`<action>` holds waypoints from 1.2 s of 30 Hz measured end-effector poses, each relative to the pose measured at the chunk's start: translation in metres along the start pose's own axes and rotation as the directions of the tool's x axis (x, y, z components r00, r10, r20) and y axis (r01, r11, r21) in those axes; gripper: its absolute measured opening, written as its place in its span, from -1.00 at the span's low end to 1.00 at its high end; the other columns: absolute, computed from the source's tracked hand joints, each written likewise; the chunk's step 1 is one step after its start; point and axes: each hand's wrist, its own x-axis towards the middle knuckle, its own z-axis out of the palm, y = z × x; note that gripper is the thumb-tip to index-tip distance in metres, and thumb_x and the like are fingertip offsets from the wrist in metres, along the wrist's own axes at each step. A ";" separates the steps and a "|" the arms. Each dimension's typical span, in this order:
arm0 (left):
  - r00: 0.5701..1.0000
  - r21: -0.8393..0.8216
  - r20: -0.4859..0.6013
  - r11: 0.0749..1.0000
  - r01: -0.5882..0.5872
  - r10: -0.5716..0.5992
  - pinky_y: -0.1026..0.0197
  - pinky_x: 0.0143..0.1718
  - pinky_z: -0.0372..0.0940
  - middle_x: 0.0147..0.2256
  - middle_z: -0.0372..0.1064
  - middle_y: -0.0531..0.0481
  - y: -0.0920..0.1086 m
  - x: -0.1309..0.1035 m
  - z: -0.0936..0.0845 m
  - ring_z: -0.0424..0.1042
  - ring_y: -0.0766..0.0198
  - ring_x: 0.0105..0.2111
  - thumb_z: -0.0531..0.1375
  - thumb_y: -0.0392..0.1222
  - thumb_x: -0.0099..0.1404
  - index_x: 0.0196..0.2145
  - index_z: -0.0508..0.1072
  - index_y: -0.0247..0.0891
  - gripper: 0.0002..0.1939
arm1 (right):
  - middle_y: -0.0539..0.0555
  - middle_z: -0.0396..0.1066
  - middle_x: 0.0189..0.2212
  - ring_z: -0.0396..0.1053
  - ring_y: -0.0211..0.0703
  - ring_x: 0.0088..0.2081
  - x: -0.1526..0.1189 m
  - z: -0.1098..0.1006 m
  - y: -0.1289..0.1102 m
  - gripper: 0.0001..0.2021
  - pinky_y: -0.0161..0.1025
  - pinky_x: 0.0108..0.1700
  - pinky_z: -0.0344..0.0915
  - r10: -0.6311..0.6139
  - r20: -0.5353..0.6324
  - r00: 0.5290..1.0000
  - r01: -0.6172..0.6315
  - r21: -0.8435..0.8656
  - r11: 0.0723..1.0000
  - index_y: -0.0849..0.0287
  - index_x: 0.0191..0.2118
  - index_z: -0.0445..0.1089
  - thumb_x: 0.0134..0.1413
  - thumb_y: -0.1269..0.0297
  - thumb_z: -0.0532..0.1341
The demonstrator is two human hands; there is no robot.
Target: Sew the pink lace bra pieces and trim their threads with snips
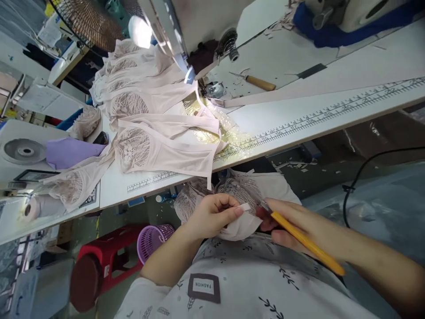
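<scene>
My left hand [210,217] is closed, thumb and finger pinching a pale edge of a lace bra [244,188] in my lap. Its lace cups and plain wing spread out below the table's front edge. My right hand [299,219] is closed on a yellow-handled tool [307,243], whose short metal end points at the pinched fabric. The tip's shape is too small to make out. Some right fingers are hidden behind the cloth. Directly ahead, another pale pink lace bra [172,153] hangs slightly over the table edge, with several more in a pile [129,75] behind it.
A sewing machine [166,31] stands over the table, which has a printed ruler strip [299,122]. An awl [260,83] lies to its right. Left below are a red stool [109,252] and a purple basket [151,243]. A fan [89,22] is at the back left.
</scene>
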 end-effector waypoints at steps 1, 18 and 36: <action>1.000 -0.017 0.010 1.000 0.003 -0.003 0.39 -0.64 -0.02 -0.64 0.13 0.16 -0.002 0.001 0.001 0.07 0.50 -0.66 0.30 0.21 0.05 -0.47 0.32 -0.32 -0.51 | 0.01 0.25 -0.48 0.23 -0.21 -0.49 -0.001 -0.007 0.005 -0.62 -0.26 -0.49 0.25 -0.026 0.073 0.997 0.032 -0.081 0.996 0.09 -0.41 0.23 0.10 -0.15 0.12; 0.990 0.032 -0.133 0.998 -0.048 0.052 0.38 -0.64 -0.05 -0.64 0.12 0.16 -0.007 0.007 0.004 0.04 0.49 -0.65 0.29 0.19 0.03 -0.49 0.32 -0.30 -0.54 | -0.05 0.15 -0.58 0.06 -0.25 -0.58 -0.012 -0.035 0.003 -0.53 -0.30 -0.55 0.01 0.155 0.315 0.936 -0.023 -0.385 0.923 0.10 -0.50 0.15 0.06 -0.25 0.10; 0.998 -0.127 -0.060 0.992 0.023 -0.031 0.36 -0.65 -0.11 -0.68 0.07 0.16 -0.008 0.012 0.006 -0.02 0.52 -0.68 0.32 0.10 0.00 -0.59 0.34 -0.33 -0.58 | -0.02 0.21 -0.56 0.14 -0.22 -0.57 -0.016 -0.041 0.009 -0.53 -0.29 -0.53 0.04 0.206 0.315 0.926 -0.028 -0.487 0.873 0.10 -0.46 0.16 0.07 -0.26 0.08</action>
